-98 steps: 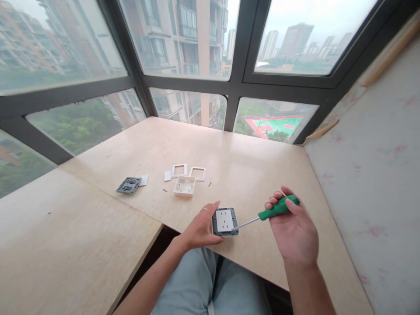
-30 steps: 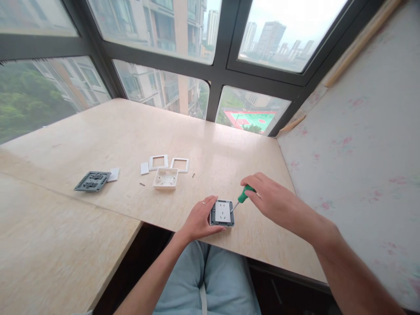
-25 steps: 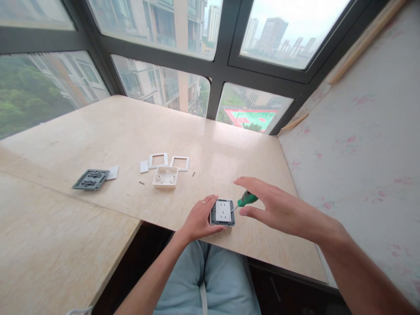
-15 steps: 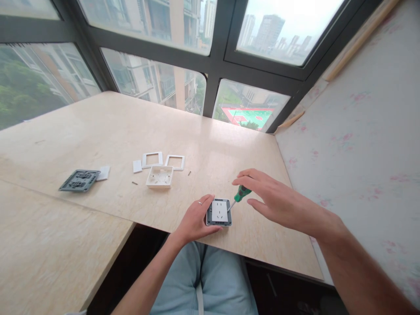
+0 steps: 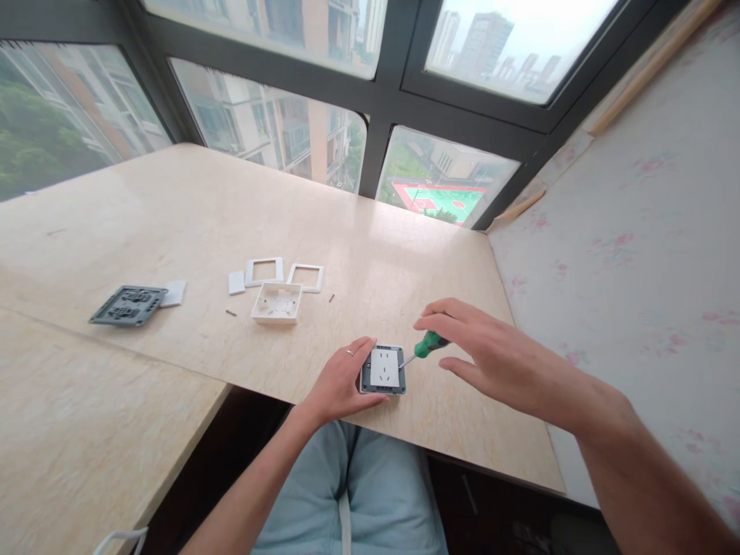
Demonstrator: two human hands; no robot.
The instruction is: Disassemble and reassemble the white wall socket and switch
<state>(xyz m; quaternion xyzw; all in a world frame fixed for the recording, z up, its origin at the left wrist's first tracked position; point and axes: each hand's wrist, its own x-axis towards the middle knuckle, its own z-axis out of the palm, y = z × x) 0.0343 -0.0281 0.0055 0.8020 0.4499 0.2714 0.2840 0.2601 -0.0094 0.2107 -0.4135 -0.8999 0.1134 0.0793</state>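
Observation:
My left hand (image 5: 341, 378) grips a wall socket (image 5: 385, 367) by its left side, thumb along the near edge and fingers at the far edge. The socket has a white slotted centre and a grey frame, and faces up near the table's front edge. In my right hand (image 5: 471, 339) is a screwdriver (image 5: 431, 344) with a green and black handle, held loosely with the thumb a little off it. It slants down to the left, its tip at the screw place on the socket's right side. The very tip is too small to make out.
On the table (image 5: 190, 231) lie a white mounting box (image 5: 277, 304), two white cover frames (image 5: 264, 271), a small white plate (image 5: 237, 283) and two loose screws (image 5: 331, 297). Farther left, a grey switch panel (image 5: 128, 305) leans on a white plate (image 5: 174, 293). The papered wall (image 5: 624, 254) bounds the right side.
The screwdriver handle has tipped lower to the right, with my right hand moving slightly that way. My left hand keeps its hold on the socket. The whole view has shifted a little.

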